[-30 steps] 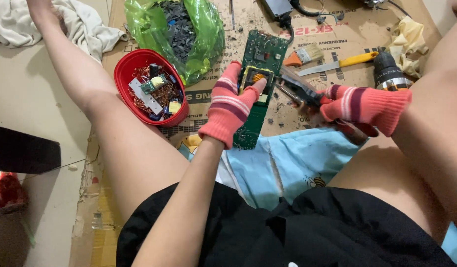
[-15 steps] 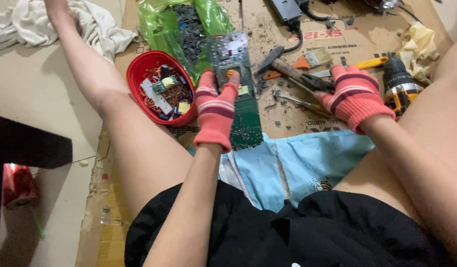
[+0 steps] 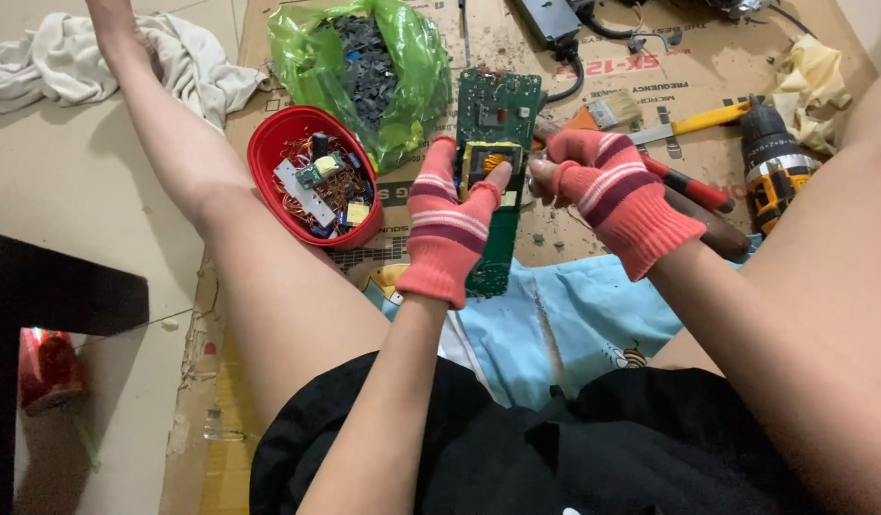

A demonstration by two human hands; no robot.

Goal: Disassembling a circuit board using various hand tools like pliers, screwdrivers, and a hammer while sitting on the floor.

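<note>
While the person sits on flattened cardboard (image 3: 650,72), the left hand (image 3: 450,229), in a pink striped fingerless glove, grips a long green circuit board (image 3: 498,124) upright above a light blue cloth (image 3: 574,324), fingers closed around its middle beside a yellow coil component (image 3: 488,160). Right hand (image 3: 617,186), gloved alike, curls closed at the board's right edge; what it pinches cannot be told. Adjacent: red bowl (image 3: 269,157) of salvaged parts, green bag (image 3: 412,57) of dark pieces, paintbrush (image 3: 617,112), cordless drill (image 3: 772,172), red-handled pliers (image 3: 693,191).

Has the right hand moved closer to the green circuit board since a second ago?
Yes. The right hand has moved left, away from the drill, and now meets the green circuit board held by the left hand.
</note>
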